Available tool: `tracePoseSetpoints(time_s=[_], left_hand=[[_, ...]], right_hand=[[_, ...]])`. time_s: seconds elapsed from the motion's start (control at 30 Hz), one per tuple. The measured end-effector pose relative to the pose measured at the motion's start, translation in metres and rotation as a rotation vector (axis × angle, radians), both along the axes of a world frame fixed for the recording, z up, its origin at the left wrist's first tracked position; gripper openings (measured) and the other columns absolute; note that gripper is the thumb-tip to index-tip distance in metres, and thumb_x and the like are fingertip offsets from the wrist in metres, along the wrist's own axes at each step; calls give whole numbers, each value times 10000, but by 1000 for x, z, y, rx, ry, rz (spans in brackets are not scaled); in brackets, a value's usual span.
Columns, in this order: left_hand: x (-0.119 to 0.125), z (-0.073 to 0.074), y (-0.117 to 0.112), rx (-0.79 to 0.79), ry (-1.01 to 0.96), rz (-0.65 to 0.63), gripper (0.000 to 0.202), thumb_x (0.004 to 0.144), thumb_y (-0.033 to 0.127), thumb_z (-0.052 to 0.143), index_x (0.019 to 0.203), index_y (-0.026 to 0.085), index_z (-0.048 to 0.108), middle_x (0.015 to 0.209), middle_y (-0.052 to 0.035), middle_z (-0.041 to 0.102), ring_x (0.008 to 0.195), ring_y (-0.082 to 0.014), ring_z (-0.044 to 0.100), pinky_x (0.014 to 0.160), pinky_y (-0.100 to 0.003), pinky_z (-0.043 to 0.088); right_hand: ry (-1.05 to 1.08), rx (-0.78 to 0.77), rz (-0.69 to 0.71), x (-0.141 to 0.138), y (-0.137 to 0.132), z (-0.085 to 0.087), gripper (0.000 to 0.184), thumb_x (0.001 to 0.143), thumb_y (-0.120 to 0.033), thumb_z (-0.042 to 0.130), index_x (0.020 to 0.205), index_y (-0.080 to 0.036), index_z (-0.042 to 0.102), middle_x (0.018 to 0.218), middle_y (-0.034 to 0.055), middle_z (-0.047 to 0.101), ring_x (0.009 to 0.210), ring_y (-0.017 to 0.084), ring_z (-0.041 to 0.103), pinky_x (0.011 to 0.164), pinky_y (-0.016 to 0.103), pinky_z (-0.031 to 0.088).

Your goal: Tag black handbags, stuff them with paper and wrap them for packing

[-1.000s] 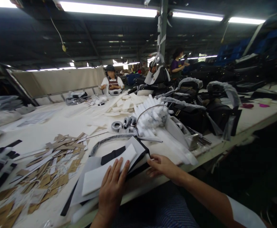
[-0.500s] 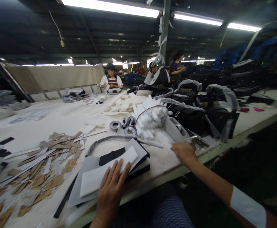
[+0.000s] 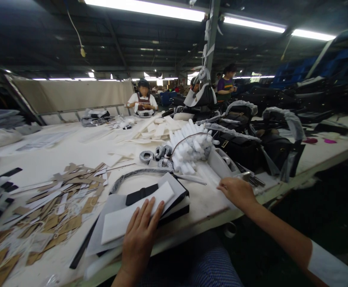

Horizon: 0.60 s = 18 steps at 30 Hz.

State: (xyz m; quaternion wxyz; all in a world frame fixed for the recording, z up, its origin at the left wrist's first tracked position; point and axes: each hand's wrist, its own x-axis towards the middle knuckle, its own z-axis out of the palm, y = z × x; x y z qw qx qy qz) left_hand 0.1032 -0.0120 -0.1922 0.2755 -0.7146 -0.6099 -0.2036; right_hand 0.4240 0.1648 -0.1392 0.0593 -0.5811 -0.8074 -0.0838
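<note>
My left hand (image 3: 142, 231) lies flat with fingers stretched over a white foam strip (image 3: 117, 221). Under the strip is a black bag (image 3: 178, 205) with a grey-white sheet on it and a plastic-wrapped handle (image 3: 126, 175) looping out behind. Off to the right, my right hand (image 3: 238, 193) has its thumb and fingers pinched together at the table, beside a grey tape dispenser (image 3: 218, 163). Whatever sits in that pinch is too small or hidden to make out.
Brown and white paper tags (image 3: 66, 203) spread over the table's left. Beyond the bag are wrapped straps in coils (image 3: 146, 156) and a bundle of white foam rolls (image 3: 190, 145). Black bags (image 3: 277, 153) stand right. A co-worker (image 3: 143, 99) sits across the table.
The view has shifted slightly, moving the scene a little right. My right fingers have drawn closer together near the dispenser. On the foam strip, my left hand keeps its place.
</note>
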Motion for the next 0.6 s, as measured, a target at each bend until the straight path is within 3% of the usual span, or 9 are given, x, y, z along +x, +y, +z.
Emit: tracePoseSetpoints(time_s=[0.17,0.33,0.43,0.6], left_hand=[[-1,1,0,2,-42,2,640,955,130,449,1556,277,283,1534,-70,443,1388,-269,455,1126,-453,409],[-2,0,1,3,-50,-5,660,959,130,457,1565,286,248,1536,-63,441,1390,-264,452,1136,-452,390],[-2,1,2,0,-49,-6,663,961,127,450,1568,287,236,1547,-62,426,1393,-260,448,1137,-448,383],[-2,4,2,12,-41,-1,656,966,139,442,1570,281,231,1535,-66,444,1379,-261,466,1118,-440,396]], right_hand=[[195,-81,61,-3,-11,-8,253,873,-453,643,815,-226,740,897,79,747,883,276,677,732,337,431],[411,-256,128,5,3,-17,273,912,-326,522,920,-235,779,976,54,782,956,268,706,827,351,497],[518,-299,127,11,12,-12,298,897,-323,516,975,-213,782,1024,51,782,993,264,712,897,354,516],[633,-357,96,14,13,3,284,847,-374,594,917,-182,792,958,60,790,944,271,730,892,353,542]])
